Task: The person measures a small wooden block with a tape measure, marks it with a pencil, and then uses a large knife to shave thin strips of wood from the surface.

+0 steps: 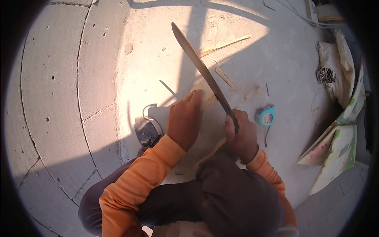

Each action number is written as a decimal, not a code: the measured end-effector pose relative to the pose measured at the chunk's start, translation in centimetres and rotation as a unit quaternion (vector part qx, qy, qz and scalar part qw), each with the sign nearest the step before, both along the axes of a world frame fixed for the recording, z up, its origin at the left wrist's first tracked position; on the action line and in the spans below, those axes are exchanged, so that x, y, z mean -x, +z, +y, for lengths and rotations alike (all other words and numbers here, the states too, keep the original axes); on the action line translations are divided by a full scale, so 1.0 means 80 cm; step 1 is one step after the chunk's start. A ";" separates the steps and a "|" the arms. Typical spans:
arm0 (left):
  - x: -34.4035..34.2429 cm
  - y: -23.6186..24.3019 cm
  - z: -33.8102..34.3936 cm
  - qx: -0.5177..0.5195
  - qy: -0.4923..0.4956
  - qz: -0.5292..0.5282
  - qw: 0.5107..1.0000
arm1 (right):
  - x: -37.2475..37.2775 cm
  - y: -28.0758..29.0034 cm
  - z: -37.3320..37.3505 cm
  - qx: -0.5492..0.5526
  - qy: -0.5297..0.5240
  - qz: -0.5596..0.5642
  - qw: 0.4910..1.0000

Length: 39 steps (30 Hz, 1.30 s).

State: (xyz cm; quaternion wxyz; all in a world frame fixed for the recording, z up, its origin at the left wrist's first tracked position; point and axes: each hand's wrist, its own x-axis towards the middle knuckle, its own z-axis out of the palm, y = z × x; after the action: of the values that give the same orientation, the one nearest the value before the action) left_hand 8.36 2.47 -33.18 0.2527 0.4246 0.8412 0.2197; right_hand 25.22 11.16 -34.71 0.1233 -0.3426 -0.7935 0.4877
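In my right hand (241, 132) is a machete (203, 71), its fingers wrapped round the handle. The long dark blade slants up and to the left, its tip far ahead of both hands. My left hand (185, 118) is closed beside the blade, on a pale piece of wood (210, 101) that shows past its fingers. The hand hides part of that wood. Beyond the blade lie a long split strip of wood (227, 45) and a shorter splintered stick (226, 78) on the concrete floor.
A turquoise tape measure (265, 115) lies right of my right hand, near a small wood block (253, 92). A concrete block wall (59, 79) rises at the left. A torn white sack (335, 67) and folded patterned sheeting (333, 152) lie at the right. My shoe (148, 130) rests left.
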 end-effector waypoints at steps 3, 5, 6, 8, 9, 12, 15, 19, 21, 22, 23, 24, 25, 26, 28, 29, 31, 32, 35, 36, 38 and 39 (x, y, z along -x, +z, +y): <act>0.002 0.002 0.001 0.004 0.004 -0.004 1.000 | -0.007 0.016 0.002 -0.023 0.003 0.008 1.000; 0.002 0.002 -0.001 0.002 0.004 -0.005 1.000 | -0.007 0.016 0.001 -0.014 0.005 0.004 1.000; 0.002 0.001 0.000 -0.004 0.001 -0.001 1.000 | -0.001 0.008 0.002 -0.001 0.004 0.003 1.000; 0.001 0.000 0.001 -0.011 -0.006 0.006 1.000 | 0.000 -0.003 0.001 -0.004 0.001 0.012 1.000; -0.001 -0.002 -0.002 -0.009 -0.008 0.008 1.000 | -0.003 -0.008 -0.002 -0.018 0.001 0.020 1.000; 0.002 -0.002 -0.002 -0.005 -0.005 0.009 1.000 | -0.006 0.008 -0.003 -0.045 -0.015 0.033 0.998; 0.002 -0.002 -0.002 -0.006 0.001 0.005 1.000 | -0.003 0.007 -0.004 -0.045 -0.010 0.023 0.999; 0.000 -0.007 -0.005 -0.015 -0.013 0.014 1.000 | -0.003 -0.002 -0.001 -0.004 0.010 0.022 1.000; 0.002 -0.002 -0.002 -0.003 -0.005 0.012 1.000 | -0.004 0.011 0.000 -0.028 0.001 0.033 0.999; 0.002 0.000 -0.001 0.004 0.000 0.011 1.000 | -0.005 0.016 -0.001 -0.039 -0.002 0.038 0.999; 0.001 -0.002 -0.004 0.000 0.000 0.007 1.000 | -0.003 0.013 -0.003 -0.034 0.001 0.030 0.999; 0.001 -0.003 -0.003 -0.008 -0.002 0.005 1.000 | 0.003 0.009 -0.002 -0.034 0.003 0.025 0.999; 0.002 -0.004 -0.003 -0.015 -0.003 0.003 1.000 | 0.006 0.006 -0.002 -0.033 0.005 0.019 0.999; 0.000 -0.005 -0.003 -0.021 -0.006 0.008 1.000 | 0.004 0.002 -0.002 -0.030 0.003 0.022 0.999; -0.003 -0.006 -0.005 -0.029 -0.012 0.015 0.999 | 0.000 -0.004 -0.005 -0.019 0.000 0.027 0.999; -0.001 -0.004 -0.004 -0.022 -0.008 0.014 1.000 | -0.001 0.001 -0.005 -0.048 -0.011 0.033 0.998; 0.000 0.000 -0.002 -0.002 0.000 0.005 1.000 | -0.003 0.015 -0.006 -0.099 -0.032 0.038 0.994; -0.002 -0.002 -0.004 0.000 0.001 0.002 1.000 | -0.002 0.012 -0.009 -0.080 -0.027 0.029 0.996; -0.003 -0.003 0.000 -0.019 -0.004 0.006 1.000 | 0.000 0.002 -0.006 -0.046 -0.016 0.019 0.999; -0.005 -0.008 -0.002 -0.027 -0.007 0.013 1.000 | 0.000 -0.005 -0.006 -0.037 -0.011 0.023 0.999; -0.006 -0.009 -0.004 -0.028 -0.010 0.019 0.999 | 0.001 -0.005 -0.005 -0.037 -0.010 0.019 0.999; -0.008 -0.007 -0.005 -0.018 -0.007 0.016 1.000 | -0.003 0.000 -0.008 -0.043 -0.013 0.009 0.999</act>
State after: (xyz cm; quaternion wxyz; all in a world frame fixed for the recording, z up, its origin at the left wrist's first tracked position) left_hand 8.99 2.07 -33.76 0.2330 0.4382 0.8382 0.2259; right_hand 25.44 10.54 -34.71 0.1513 -0.3424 -0.8081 0.4548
